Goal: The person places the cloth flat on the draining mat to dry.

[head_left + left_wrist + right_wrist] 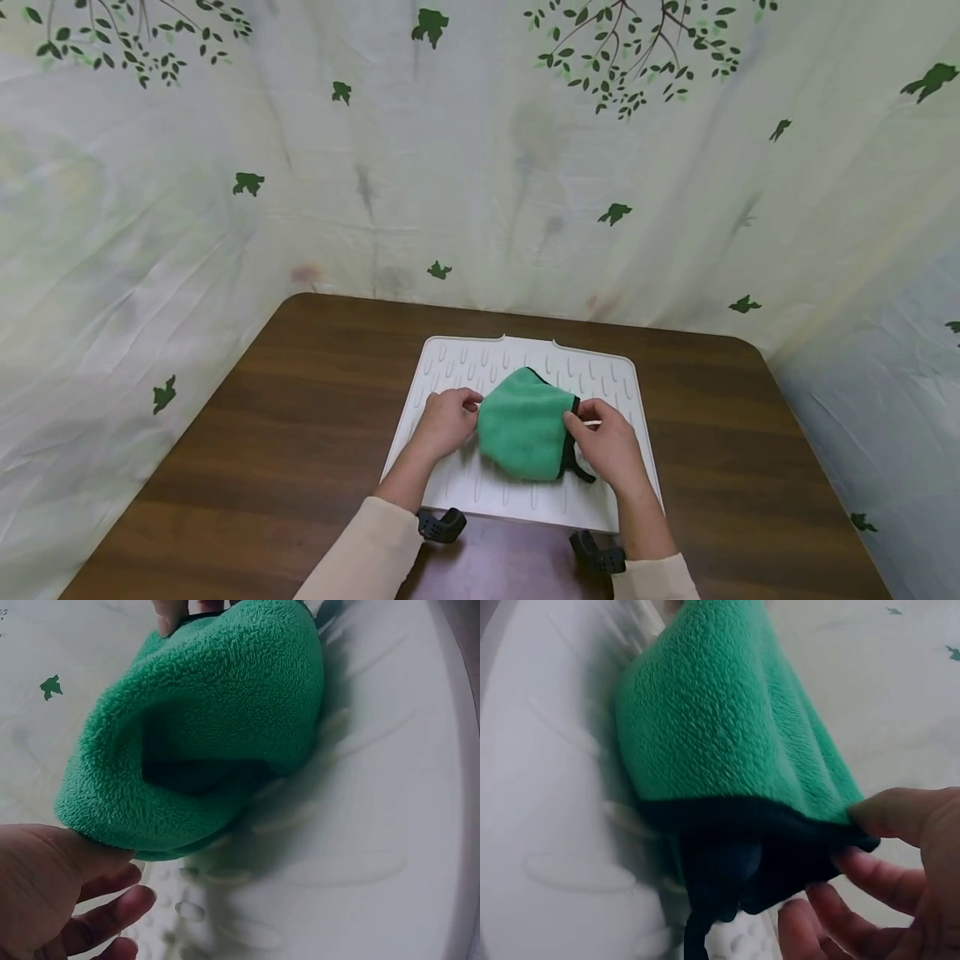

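Note:
A folded green towel with black edging and a dark strap stands between my two hands over a white ribbed tray. My left hand holds its left side; in the left wrist view the thumb lies along the towel's fold, the other fingers loosely bent below. With thumb and fingertips, my right hand pinches the black-trimmed corner on the right. The right wrist view shows the dark edging and the strap hanging down. Inside the fold it is dark.
The tray lies on a brown wooden table, towards its front edge. A pale curtain with printed leaves surrounds the table at the back and sides. Black wrist devices sit near both sleeves.

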### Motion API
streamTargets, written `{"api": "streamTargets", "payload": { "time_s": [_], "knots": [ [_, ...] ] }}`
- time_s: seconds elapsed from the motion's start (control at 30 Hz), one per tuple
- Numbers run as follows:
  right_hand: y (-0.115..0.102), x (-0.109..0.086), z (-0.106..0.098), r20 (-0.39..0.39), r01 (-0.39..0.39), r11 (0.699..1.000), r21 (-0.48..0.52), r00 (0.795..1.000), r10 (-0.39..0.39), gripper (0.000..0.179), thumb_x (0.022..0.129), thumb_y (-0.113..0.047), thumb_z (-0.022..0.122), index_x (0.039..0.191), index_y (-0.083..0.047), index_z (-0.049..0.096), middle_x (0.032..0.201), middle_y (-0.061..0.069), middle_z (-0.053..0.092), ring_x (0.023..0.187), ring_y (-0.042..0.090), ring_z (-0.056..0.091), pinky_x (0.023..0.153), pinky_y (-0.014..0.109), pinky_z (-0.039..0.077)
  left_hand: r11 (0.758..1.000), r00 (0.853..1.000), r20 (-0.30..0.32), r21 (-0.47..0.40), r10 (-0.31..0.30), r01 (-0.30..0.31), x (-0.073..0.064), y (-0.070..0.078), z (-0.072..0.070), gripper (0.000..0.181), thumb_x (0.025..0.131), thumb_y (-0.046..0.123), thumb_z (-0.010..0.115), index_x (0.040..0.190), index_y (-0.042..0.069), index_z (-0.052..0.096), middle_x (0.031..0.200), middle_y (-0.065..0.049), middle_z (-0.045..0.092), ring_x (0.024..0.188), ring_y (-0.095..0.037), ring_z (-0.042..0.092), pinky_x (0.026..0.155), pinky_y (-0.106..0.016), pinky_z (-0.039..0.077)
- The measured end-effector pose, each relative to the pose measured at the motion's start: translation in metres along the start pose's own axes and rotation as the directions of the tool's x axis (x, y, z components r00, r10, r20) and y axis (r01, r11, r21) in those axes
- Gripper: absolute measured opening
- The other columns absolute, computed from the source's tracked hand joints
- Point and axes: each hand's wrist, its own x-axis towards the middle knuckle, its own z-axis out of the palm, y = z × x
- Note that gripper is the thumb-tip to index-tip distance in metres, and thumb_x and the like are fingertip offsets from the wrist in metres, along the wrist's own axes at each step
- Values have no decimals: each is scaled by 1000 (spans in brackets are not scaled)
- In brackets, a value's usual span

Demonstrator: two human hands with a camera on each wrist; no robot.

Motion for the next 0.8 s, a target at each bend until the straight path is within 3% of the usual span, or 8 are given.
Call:
{"api": "streamTargets", "payload": {
  "time_s": [0.1, 0.2, 0.27, 0.4, 0.5, 0.57, 0.63, 0.8],
  "knots": [
    [3, -5, 0, 67, 14, 999, -38, 998, -12, 33, 97, -40, 68, 107, -8, 67, 98, 11, 68, 85, 23, 64, 66, 32, 50, 1000, 999, 33, 3, -2, 2, -2, 0, 1, 24, 99, 17, 63, 116, 5, 76, 106, -10, 78, 109, -33, 67, 111, -56, 40],
    [5, -9, 2, 149, 36, 999, -7, 988, -35, 35, 95, -41, 70, 105, -8, 66, 85, 8, 64, 71, 19, 58, 60, 32, 47, 999, 997, 76, -38, -10, 13, -3, -1, 2, 26, 102, 22, 59, 115, 8, 77, 111, -9, 78, 107, -29, 68, 97, -45, 51],
    [6, -10, 5, 189, 51, 998, 36, 980, -57, 35, 94, -38, 72, 106, -7, 65, 84, 8, 63, 70, 19, 58, 60, 32, 48, 997, 995, 104, -83, 2, 7, -4, -1, 3, 27, 103, 23, 57, 112, 9, 78, 104, -6, 78, 93, -22, 68, 81, -38, 55],
    [9, -10, 12, 197, 114, 993, 24, 973, -117, 40, 94, -32, 74, 122, -4, 64, 104, 11, 69, 91, 23, 65, 72, 36, 55, 980, 982, 186, -198, 14, 24, -5, 1, 5, 32, 105, 28, 53, 103, 9, 78, 76, -1, 64, 67, -13, 52, 61, -27, 42],
    [10, -9, 16, 195, 151, 988, -27, 970, -143, 48, 95, -29, 72, 132, -1, 61, 124, 17, 69, 112, 30, 66, 87, 45, 57, 965, 973, 228, -262, 35, 27, -7, 3, 8, 33, 105, 31, 54, 108, 7, 77, 79, -1, 64, 65, -10, 51, 60, -25, 42],
    [9, -10, 18, 201, 164, 985, -48, 968, -152, 48, 96, -26, 71, 134, 1, 59, 131, 21, 66, 121, 35, 64, 95, 51, 55, 956, 970, 239, -291, 53, 19, -8, 4, 9, 33, 103, 30, 57, 113, 5, 76, 91, -4, 71, 70, -9, 55, 63, -24, 46],
    [8, -10, 20, 198, 179, 982, -60, 966, -164, 47, 97, -23, 69, 134, 3, 58, 133, 23, 65, 124, 38, 62, 100, 54, 53, 950, 968, 241, -312, 62, 17, -9, 5, 11, 32, 102, 27, 60, 116, 3, 75, 102, -8, 75, 75, -10, 59, 67, -25, 49],
    [8, -10, 21, 153, 187, 981, -53, 972, -177, 39, 99, -16, 64, 133, 2, 60, 134, 24, 65, 127, 40, 61, 101, 56, 52, 944, 979, 199, -328, 35, 33, -10, 4, 13, 27, 99, 23, 63, 110, 1, 73, 98, -10, 75, 79, -11, 61, 70, -25, 50]
  ]
}}
